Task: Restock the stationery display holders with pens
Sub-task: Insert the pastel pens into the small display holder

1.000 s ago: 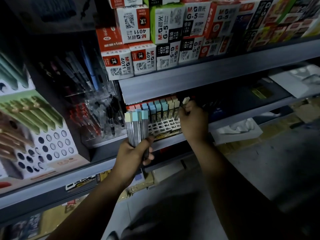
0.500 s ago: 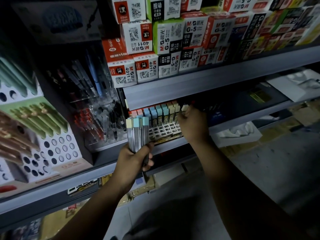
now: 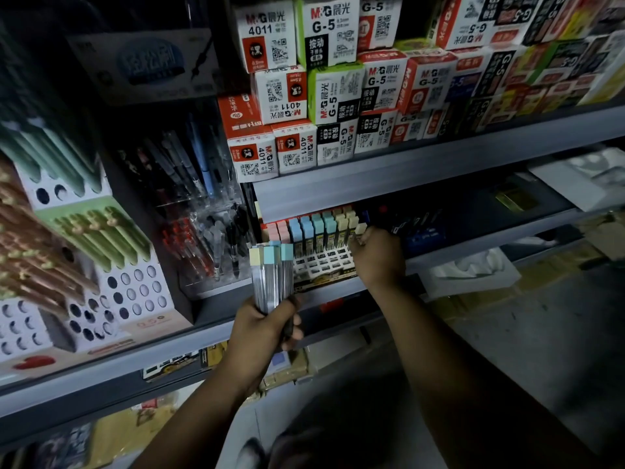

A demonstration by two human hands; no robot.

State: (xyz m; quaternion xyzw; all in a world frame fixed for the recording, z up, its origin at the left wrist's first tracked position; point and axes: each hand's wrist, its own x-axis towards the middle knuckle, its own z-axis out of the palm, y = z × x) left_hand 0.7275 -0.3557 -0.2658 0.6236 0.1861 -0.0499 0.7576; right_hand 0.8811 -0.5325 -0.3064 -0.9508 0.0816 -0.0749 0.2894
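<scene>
Right fingers (image 3: 359,239): curled closed, pinching a cream-capped pen (image 3: 360,228); you can see only its cap, poking up above your knuckles.
Right hand (image 3: 377,255): back to the camera, at the right end of the white grid holder (image 3: 324,264), the wrist over the shelf lip.
Left fingers (image 3: 293,328): wrapped tight round the lower end of a bundle of pens (image 3: 271,277).
Left hand (image 3: 267,330): held in front of the shelf, below and left of the holder and not touching it.
Bundle: upright with caps up, one pale yellow and two blue-green in front; more sit behind, and you cannot count them.
Holder: on the lower shelf (image 3: 439,257), its back rows filled with standing pens (image 3: 314,228) capped pink, blue, teal and cream from left to right; the front cells are open.
Left of the holder: a clear rack (image 3: 209,252) of black and red pens, then a white punched display (image 3: 135,289) with green pens.
Above: stacked M&G boxes (image 3: 324,93) marked G-5 and 4011.
</scene>
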